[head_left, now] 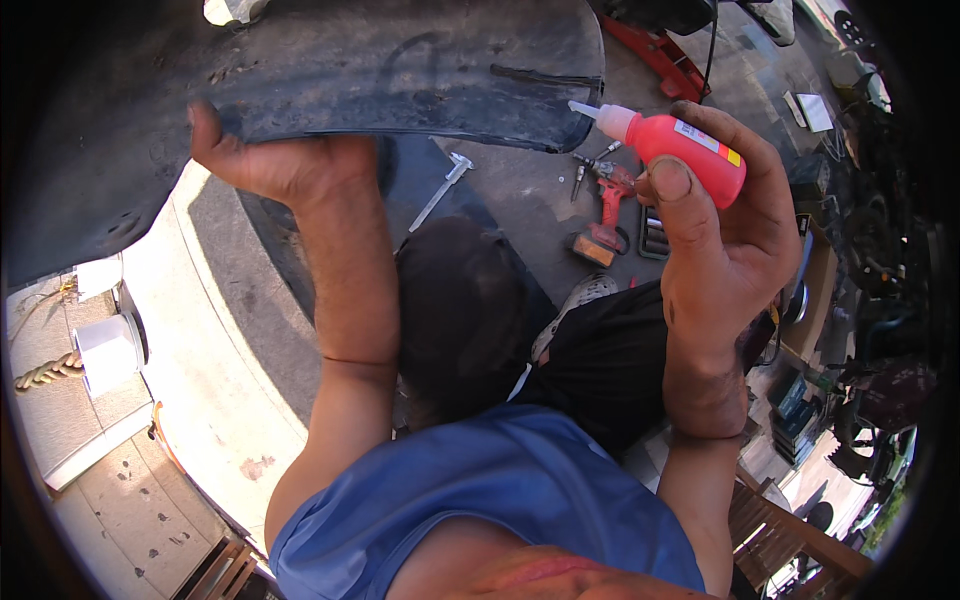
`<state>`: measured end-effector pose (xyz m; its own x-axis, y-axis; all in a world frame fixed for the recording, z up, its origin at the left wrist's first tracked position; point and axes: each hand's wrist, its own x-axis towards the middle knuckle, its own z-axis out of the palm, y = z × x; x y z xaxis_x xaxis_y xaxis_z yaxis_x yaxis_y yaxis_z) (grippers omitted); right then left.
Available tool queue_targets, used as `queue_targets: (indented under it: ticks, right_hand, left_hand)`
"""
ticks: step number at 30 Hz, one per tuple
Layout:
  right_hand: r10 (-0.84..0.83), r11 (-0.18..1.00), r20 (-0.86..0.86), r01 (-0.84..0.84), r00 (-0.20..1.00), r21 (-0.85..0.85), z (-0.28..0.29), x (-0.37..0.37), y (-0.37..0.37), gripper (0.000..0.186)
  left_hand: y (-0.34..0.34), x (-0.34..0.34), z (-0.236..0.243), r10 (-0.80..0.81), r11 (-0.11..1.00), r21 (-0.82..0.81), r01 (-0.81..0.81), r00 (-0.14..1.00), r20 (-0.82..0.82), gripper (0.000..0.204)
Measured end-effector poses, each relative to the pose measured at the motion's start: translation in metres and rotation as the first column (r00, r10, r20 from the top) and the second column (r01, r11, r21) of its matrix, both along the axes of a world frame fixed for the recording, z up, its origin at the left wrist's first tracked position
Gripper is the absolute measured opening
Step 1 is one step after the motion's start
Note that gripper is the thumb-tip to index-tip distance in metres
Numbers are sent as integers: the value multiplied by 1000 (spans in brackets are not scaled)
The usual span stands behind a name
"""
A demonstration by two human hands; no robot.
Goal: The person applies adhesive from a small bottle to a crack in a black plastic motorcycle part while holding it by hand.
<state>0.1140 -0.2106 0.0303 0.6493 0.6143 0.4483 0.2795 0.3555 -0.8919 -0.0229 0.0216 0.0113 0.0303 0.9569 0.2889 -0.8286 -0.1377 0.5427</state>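
A large, scuffed dark plastic panel (pixel 330 85), curved like a vehicle body part, spans the top left. My left hand (pixel 290 172) grips its near edge from below, thumb up against the face and the other fingers hidden behind it. Between the thumb and fingers of my right hand (pixel 735 240) is a small red squeeze bottle (pixel 705 165) with a pink collar and a narrow clear nozzle. The bottle lies tilted, its nozzle pointing left at the panel's right end. In this view the tip overlaps the panel's edge; whether it touches I cannot tell.
On the ground past my knees lie a caliper (pixel 440 192), a red cordless power tool (pixel 608 205) and a socket case (pixel 653 235). A red floor jack (pixel 660 60) stands at the far right. At left is a white bucket (pixel 108 350) beside a thick rope (pixel 48 372).
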Motion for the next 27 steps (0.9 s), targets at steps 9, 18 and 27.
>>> queue_targets:
  ticks: [9,18,27]
  right_hand:
    - [-77,989,25,80,997,-127,-4,33,9,37]
    - [-38,978,144,66,989,-195,-15,55,10,36]
    - [246,939,395,-117,885,-323,-19,94,17,37]
  left_hand:
    - [-7,12,1,15,999,-41,-23,984,-176,66]
    - [-18,19,0,-174,979,-145,141,952,-250,55]
    - [-32,26,-3,-501,865,-63,497,862,-74,47]
